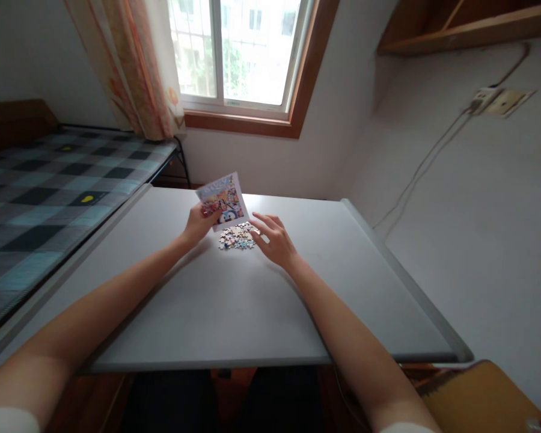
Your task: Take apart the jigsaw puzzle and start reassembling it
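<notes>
My left hand (199,224) grips a colourful picture sheet (225,195) by its left side, thumb across the front. The sheet is tilted up above the table and has a white border. Beneath and just in front of it lies a pile of small jigsaw puzzle pieces (237,239), some pale and some blue. The sheet hides the far part of the pile. At the pile's right edge hovers my right hand (274,239), fingers apart and pointing left, near the sheet's lower right corner. Nothing shows between its fingers.
The pile lies on a long grey-white table (247,307). A bed with a checked cover (72,174) stands along the left. Behind are a window (243,54) and a curtain (135,66). Cords hang from a wall socket (484,101) at right. A yellowish seat (482,400) is at lower right.
</notes>
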The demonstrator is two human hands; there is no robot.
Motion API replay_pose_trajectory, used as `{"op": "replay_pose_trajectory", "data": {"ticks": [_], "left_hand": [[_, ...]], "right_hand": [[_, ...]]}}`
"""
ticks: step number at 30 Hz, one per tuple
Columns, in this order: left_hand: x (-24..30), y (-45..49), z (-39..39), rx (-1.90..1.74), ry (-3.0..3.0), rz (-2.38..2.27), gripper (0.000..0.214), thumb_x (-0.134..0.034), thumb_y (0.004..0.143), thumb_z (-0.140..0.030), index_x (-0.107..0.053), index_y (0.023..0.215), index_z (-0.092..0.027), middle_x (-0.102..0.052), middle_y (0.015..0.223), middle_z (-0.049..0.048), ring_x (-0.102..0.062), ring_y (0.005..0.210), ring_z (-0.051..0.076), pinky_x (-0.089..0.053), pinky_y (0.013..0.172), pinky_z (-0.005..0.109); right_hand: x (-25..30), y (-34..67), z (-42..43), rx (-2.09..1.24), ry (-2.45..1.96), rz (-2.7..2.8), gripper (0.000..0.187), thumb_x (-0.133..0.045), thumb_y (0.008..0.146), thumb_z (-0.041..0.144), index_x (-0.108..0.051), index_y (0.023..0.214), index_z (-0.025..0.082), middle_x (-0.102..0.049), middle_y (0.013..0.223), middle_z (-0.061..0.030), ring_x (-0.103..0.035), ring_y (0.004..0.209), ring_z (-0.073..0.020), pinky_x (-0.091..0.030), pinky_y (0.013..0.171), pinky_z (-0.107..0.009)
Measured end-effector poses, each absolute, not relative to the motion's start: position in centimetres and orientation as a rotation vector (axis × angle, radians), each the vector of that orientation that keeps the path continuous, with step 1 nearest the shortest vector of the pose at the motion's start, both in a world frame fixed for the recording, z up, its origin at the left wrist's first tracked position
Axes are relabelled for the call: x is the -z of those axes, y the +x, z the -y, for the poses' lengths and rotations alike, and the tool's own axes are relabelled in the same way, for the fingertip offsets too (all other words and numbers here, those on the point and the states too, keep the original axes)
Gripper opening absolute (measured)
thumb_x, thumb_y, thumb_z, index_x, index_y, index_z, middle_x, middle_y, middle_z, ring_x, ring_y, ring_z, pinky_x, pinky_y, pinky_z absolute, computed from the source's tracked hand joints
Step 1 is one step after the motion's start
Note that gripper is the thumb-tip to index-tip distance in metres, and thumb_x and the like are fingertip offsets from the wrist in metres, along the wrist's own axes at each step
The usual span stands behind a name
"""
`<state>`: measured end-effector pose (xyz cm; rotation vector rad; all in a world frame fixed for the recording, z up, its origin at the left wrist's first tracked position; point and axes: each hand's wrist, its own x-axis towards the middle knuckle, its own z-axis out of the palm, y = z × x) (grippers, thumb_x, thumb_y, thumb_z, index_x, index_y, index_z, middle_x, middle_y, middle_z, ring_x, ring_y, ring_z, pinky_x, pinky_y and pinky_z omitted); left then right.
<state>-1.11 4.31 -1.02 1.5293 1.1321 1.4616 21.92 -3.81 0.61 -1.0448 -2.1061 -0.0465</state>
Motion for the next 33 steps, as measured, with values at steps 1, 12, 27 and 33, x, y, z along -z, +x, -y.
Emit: {"op": "replay_pose_trajectory", "data": {"ticks": [1,12,27,33], "left_hand": [[1.1,-2.3,-5.2,-1.482,1.507,-1.208,0.065,-0.076,0.062,-0.049,-0.058,0.111,-0.011,-0.07,0.094,0.0098,-0.067,0.079,0.021,-0.057,0.069,0.033],[1.6,-6.3,-5.4,-1.095,2.109,-2.14,0.052,-0.057,0.082,-0.04,-0.052,0.131,-0.021,-0.054,0.127,0.0165,-0.052,0.115,0.034,-0.043,0.09,0.046],[1.8,-2.2,-1.8,-0.572,2.638,-1.838,0.048,-0.034,0.095,-0.05,-0.058,0.125,-0.022,-0.053,0.136,0.0124,-0.046,0.125,0.031,-0.031,0.101,0.049],[1.5,-1.1,-0.5,-0.95,2.763,-1.513,0.04,-0.044,0.093,-0.044,-0.058,0.125,-0.025,-0.05,0.137,0.01,-0.047,0.124,0.03,-0.029,0.105,0.048]], "right_hand": [[-0.5,22.2,3.6,0.04,-1.066,2.089,0.033,-0.047,0.094,0.033,-0.063,0.121,0.022,-0.059,0.132,-0.0082,-0.05,0.117,-0.023,-0.042,0.103,-0.045],[0.2,23.3,3.0,0.005,-1.218,2.038,0.042,-0.047,0.093,0.031,-0.055,0.132,0.018,-0.061,0.127,-0.0094,-0.049,0.117,-0.0242,-0.039,0.105,-0.043],[1.9,23.2,2.6,-0.121,-1.511,2.119,0.042,-0.053,0.089,0.04,-0.062,0.125,0.019,-0.057,0.132,-0.0116,-0.046,0.122,-0.0272,-0.038,0.103,-0.045],[2.0,23.0,2.7,-0.167,-1.519,2.084,0.039,-0.054,0.089,0.036,-0.062,0.123,0.02,-0.058,0.131,-0.0112,-0.048,0.12,-0.0272,-0.039,0.102,-0.046]]}}
